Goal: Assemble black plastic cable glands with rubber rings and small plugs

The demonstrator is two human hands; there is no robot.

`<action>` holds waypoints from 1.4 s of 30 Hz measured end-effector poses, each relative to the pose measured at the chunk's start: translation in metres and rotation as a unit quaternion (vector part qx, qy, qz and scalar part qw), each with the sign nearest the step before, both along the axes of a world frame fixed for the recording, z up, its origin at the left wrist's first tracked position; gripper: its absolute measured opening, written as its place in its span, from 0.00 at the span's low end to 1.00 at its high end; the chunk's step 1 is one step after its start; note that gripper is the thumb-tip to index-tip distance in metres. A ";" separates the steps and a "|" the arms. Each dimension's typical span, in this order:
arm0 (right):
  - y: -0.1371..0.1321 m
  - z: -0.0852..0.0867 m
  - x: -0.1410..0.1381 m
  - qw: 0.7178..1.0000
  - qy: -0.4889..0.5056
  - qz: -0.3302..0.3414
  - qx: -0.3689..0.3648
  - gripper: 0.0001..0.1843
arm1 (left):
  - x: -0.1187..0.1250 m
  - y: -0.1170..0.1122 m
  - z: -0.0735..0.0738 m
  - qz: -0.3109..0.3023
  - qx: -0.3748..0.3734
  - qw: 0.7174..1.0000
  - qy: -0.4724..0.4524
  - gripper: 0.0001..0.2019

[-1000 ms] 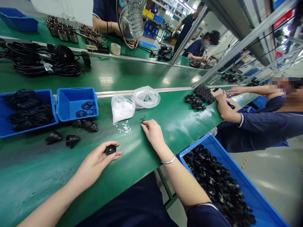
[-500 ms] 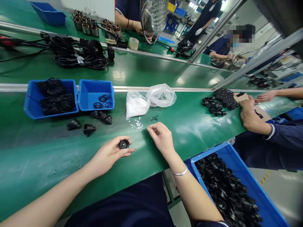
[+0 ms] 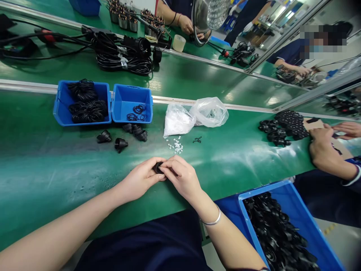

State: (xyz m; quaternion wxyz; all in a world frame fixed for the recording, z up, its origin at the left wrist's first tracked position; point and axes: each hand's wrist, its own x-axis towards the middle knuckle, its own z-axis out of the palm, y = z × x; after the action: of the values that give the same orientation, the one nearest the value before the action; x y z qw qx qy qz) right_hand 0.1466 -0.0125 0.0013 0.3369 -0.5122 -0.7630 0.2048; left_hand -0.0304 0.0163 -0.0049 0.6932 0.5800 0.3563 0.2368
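My left hand holds a round black plastic part, its hollow side facing up. The fingers of my right hand are pinched together at that part's opening; whatever they hold is too small or hidden to make out. Just beyond my hands lie small white pieces in a loose scatter and a little group of tiny black pieces. Several black threaded plastic parts rest on the green bench to the left.
Behind stand a blue bin of black rings, a smaller blue bin and clear plastic bags. At lower right is a blue crate full of black parts. A co-worker's hand works at far right beside black parts.
My right hand has moved from beside the small pieces to the black part in my left hand, and its fingertips now meet the opening. The camera view has shifted left.
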 end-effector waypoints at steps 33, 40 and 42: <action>-0.024 0.001 -0.002 0.961 -0.260 0.060 0.077 0.26 | 0.000 0.002 -0.001 0.020 -0.012 1.000 0.015 0.19; -0.021 0.006 0.000 0.973 -0.219 0.065 0.019 0.25 | 0.001 0.002 -0.007 0.024 -0.034 0.999 -0.005 0.20; -0.021 0.008 0.001 0.975 -0.208 0.072 0.002 0.26 | 0.001 0.002 -0.009 0.026 -0.047 0.998 -0.019 0.19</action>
State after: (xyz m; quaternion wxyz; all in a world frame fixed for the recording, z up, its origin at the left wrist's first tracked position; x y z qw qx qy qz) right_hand 0.1481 -0.0338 0.0092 0.1561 -0.4869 -0.8516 0.1160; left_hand -0.0292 0.0185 -0.0134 0.7204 0.5325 0.3684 0.2484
